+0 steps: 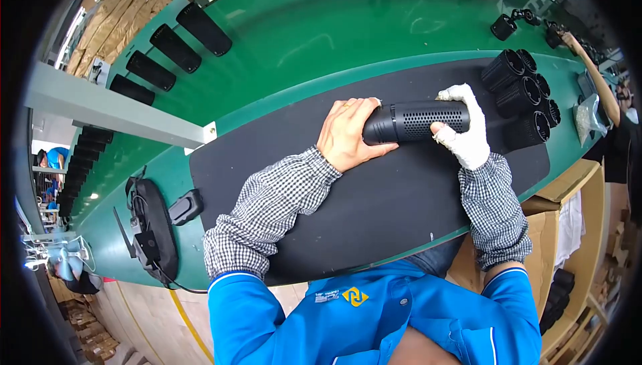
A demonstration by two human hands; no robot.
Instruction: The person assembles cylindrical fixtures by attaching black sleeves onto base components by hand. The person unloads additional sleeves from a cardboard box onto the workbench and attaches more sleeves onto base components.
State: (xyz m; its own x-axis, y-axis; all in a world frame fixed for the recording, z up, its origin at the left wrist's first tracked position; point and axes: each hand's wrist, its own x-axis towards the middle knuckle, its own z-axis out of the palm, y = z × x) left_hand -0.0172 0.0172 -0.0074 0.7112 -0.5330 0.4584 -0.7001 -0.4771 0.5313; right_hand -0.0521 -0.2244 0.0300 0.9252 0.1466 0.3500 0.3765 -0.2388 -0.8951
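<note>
A black cylinder (416, 123) with a perforated section lies on its side over the dark mat (361, 211). My bare left hand (348, 133) is wrapped round its smooth left end. Round the perforated right end is my right hand (467, 127), in a white glove with the thumb tip and some fingertips bare. Right of that hand, several black perforated cylinders (518, 97) are grouped at the mat's right end.
Black cylinders (175, 48) line the green bench (281, 44) behind a grey metal post (120, 107). A black pouch with a radio (154, 231) lies left. At right are a plastic bag (588, 119), a co-worker's arm (595, 74) and a cardboard box (542, 238).
</note>
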